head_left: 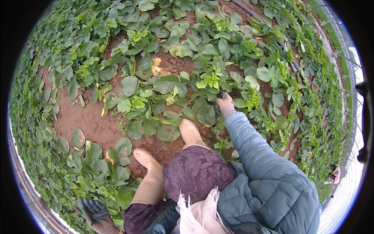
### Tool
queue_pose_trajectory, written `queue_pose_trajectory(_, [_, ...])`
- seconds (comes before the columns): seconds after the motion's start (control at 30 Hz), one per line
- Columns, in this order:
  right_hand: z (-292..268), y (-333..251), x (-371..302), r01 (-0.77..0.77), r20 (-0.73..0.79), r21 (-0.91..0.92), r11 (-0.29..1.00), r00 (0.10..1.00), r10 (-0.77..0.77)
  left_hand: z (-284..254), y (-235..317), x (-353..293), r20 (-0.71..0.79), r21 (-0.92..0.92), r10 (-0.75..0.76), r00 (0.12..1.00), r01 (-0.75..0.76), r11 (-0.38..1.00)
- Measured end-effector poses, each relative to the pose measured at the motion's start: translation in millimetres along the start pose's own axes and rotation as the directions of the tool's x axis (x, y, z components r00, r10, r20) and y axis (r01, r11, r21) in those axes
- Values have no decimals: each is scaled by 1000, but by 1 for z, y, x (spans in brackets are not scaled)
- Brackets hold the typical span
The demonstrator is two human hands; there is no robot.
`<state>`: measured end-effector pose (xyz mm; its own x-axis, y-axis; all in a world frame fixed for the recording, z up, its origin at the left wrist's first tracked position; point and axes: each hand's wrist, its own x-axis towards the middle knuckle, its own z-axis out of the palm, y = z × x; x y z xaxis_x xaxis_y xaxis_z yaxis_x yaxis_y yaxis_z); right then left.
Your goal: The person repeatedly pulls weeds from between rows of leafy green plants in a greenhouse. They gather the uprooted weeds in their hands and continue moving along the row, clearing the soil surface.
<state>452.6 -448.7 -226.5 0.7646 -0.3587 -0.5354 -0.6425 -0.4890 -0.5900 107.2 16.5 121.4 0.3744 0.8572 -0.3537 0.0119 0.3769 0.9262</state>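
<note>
My right hand (226, 104), in a light glove with dark fingertips, reaches forward among the leaves of a low green plant (210, 80). Its fingers look curled in at the stems; the foliage hides what they grip, if anything. Down at the lower left, my left hand (95, 215) has its palm turned up, dark with soil. The fingers of that hand are apart and nothing lies in them. Beside it grow broad leaves (124, 195), some with brown patches.
My two light-coloured boots (146, 158) stand on bare brown soil (83, 121) between the plants. A black hose (249, 11) runs through the rows at the upper right. Metal framing (344, 52) of a greenhouse wall curves along the right side. A whitish bundle (333, 175) lies near it.
</note>
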Motion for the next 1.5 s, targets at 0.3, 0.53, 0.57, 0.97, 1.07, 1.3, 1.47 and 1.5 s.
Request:
queue_pose_trajectory(0.3, [-6, 1, 35, 214, 148, 24, 977, 965, -215, 6, 1, 6, 45, -86, -82, 996, 86, 993])
queue_pose_trajectory(0.53, [-73, -84, 5, 449, 412, -675, 586, 888, -206, -3, -2, 9, 336, -62, 9, 942, 12, 998])
queue_pose_trajectory(0.57, [-78, -97, 2, 488, 460, -704, 516, 867, -193, -3, -2, 9, 361, -59, 22, 932, -1, 998])
queue_pose_trajectory(0.97, [-121, -161, -79, 427, 420, 105, 898, 800, -430, 32, -21, 14, 404, -36, 13, 915, 1, 999])
queue_pose_trajectory(1.07, [-90, -196, -127, 458, 316, 575, 678, 640, -700, 58, -40, 27, 555, -4, -113, 824, 139, 990])
queue_pose_trajectory(1.3, [52, -246, -246, 605, 437, 751, 264, -156, -886, 117, -113, 57, 694, 58, -499, 519, 651, 757])
queue_pose_trajectory(1.47, [104, -240, -269, 479, 515, 818, 317, -368, -774, 116, -140, 94, 542, -237, -369, 755, 559, 794])
queue_pose_trajectory(1.5, [110, -233, -264, 473, 501, 828, 301, -384, -775, 111, -141, 100, 526, -304, -334, 782, 540, 785])
